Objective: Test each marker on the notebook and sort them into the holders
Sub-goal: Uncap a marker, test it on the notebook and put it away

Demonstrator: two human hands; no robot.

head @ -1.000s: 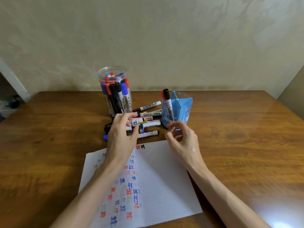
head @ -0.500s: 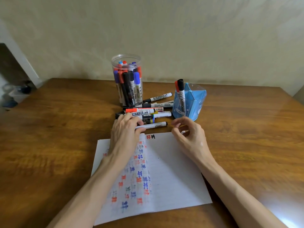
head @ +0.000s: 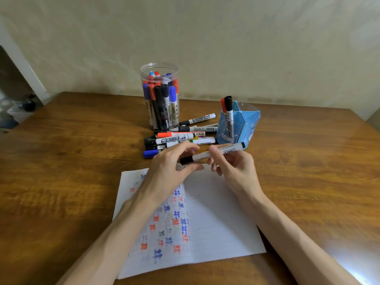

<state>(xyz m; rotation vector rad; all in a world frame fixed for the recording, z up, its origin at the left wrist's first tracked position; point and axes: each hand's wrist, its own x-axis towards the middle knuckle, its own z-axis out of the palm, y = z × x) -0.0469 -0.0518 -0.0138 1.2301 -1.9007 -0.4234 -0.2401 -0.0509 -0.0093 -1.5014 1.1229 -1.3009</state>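
The marker now in work has a white barrel and a black cap, and it is held in the air just above the far edge of the notebook, lying almost level. The right hand has its fingers curled round the barrel, and the left hand pinches the capped end. I judge that the cap is about to be pulled off, so this marker is not yet tested. The left part of the notebook page carries many small red and blue marks, while the right part is mostly bare. This suggests that a good number of markers were tried already. The clear jar behind is nearly full of markers, and the blue holder has only two, one red-capped and one black-capped. Between the two holders, a pile of loose markers lies on the wooden table. In my judgement, most of the task is done and this pile is what is left.
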